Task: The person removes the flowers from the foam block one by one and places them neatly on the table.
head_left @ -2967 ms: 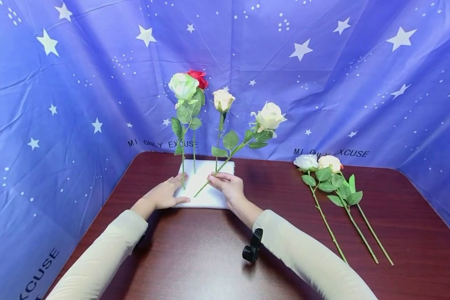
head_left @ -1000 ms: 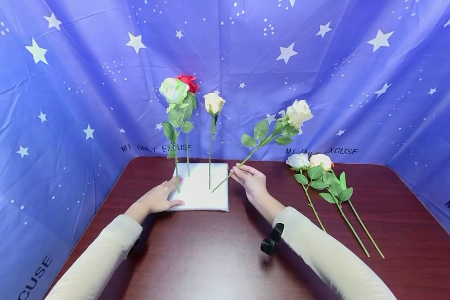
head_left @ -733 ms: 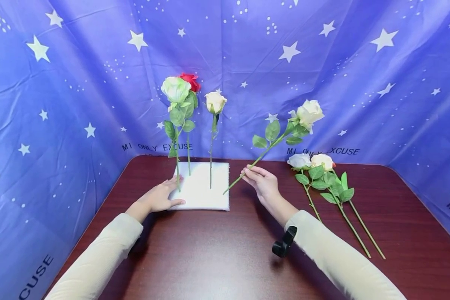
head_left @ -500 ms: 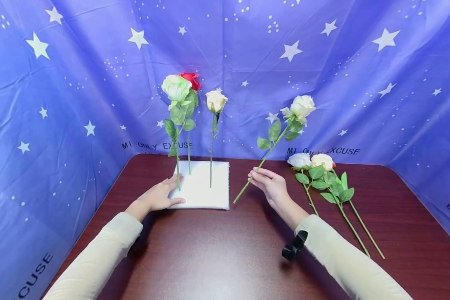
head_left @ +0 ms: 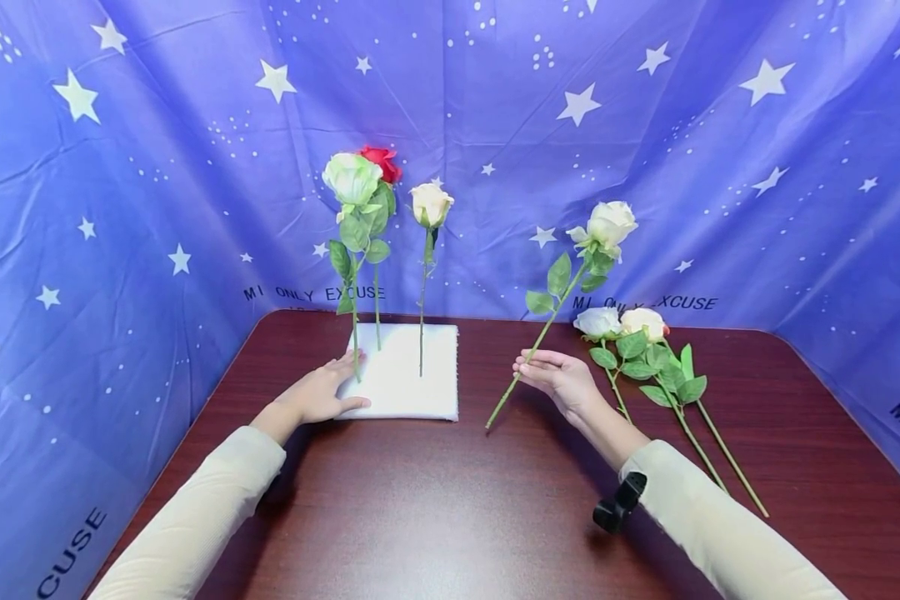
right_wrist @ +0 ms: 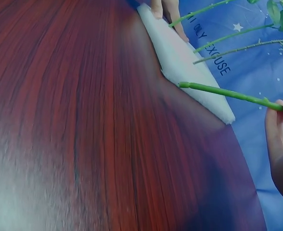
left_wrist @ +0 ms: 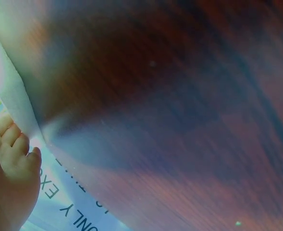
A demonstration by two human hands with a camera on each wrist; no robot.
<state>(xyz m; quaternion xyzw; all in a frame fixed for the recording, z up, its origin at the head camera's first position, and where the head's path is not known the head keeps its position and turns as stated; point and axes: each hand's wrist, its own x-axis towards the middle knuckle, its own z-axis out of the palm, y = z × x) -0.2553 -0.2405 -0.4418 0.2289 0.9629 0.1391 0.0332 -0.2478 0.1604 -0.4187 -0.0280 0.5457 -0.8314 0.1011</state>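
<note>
In the head view my right hand (head_left: 558, 382) pinches the stem of a cream-white rose (head_left: 611, 227), to the right of a white foam block (head_left: 412, 396). The rose leans right, its cut stem end pointing down and left. My left hand (head_left: 317, 392) rests with fingers spread on the block's left side. Standing in the foam are a pale green rose (head_left: 352, 177), a red rose (head_left: 381, 164) partly hidden behind it, and a cream rose (head_left: 431, 205). In the right wrist view the held green stem (right_wrist: 223, 90) overlaps the foam; fingers (right_wrist: 280, 130) hold its right end.
On the table's right lie a white rose (head_left: 598, 322), a peach rose (head_left: 643, 323) and another stem (head_left: 735, 458) beside them. A black device (head_left: 619, 503) is on my right wrist. A blue star-patterned curtain (head_left: 495, 100) surrounds the dark red table (head_left: 390, 517).
My right hand has carried the cream-white rose from over the foam block rightward and toward me, and the stem now stands steeper. My left hand stays on the block.
</note>
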